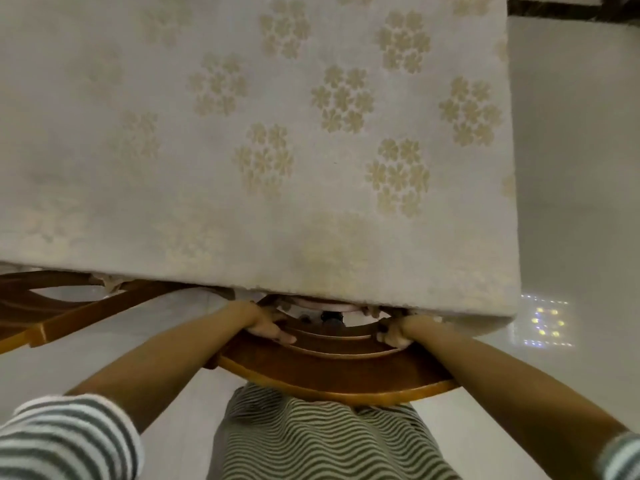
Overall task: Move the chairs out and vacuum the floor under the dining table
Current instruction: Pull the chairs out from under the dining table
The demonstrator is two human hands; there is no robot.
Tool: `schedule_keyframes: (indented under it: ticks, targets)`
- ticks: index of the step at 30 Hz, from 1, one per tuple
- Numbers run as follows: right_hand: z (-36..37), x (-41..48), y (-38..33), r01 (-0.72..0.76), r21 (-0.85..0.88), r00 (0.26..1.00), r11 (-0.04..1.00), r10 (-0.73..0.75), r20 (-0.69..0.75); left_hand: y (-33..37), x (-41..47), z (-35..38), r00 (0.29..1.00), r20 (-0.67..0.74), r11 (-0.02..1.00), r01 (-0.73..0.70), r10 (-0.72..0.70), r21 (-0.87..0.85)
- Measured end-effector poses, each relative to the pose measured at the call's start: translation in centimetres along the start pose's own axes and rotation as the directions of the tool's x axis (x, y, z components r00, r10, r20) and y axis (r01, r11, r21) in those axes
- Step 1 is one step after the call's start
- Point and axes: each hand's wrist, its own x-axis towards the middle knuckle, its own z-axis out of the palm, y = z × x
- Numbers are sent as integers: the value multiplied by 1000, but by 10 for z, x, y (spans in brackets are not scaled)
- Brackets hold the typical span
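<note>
A brown wooden chair stands in front of me, tucked against the near edge of the dining table, which wears a white cloth with gold flower clusters. Only the chair's curved back rails show; its seat is hidden under the cloth. My left hand grips the left side of the chair's back, fingers curled over a rail. On the right side of the same back, my right hand grips the rail. No vacuum is in view.
A second wooden chair sits at the table to my left, its back angled toward me. Pale glossy floor runs along the table's right side, with light reflections near the corner. Dark furniture stands at the far right.
</note>
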Motion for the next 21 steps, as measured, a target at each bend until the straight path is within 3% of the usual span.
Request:
schedule_keyframes:
  ticks: [10, 17, 21]
  targets:
    - [-3, 34, 4, -12, 90, 993, 996, 1, 119, -7, 47, 4, 992, -118, 998, 57, -52, 36]
    - [29, 43, 5, -6, 215, 1000, 977, 3, 13, -3, 56, 30, 990, -137, 997, 49, -41, 54]
    - [55, 45, 0, -65, 341, 994, 938, 93, -64, 10, 60, 52, 982, -181, 989, 74, -50, 127]
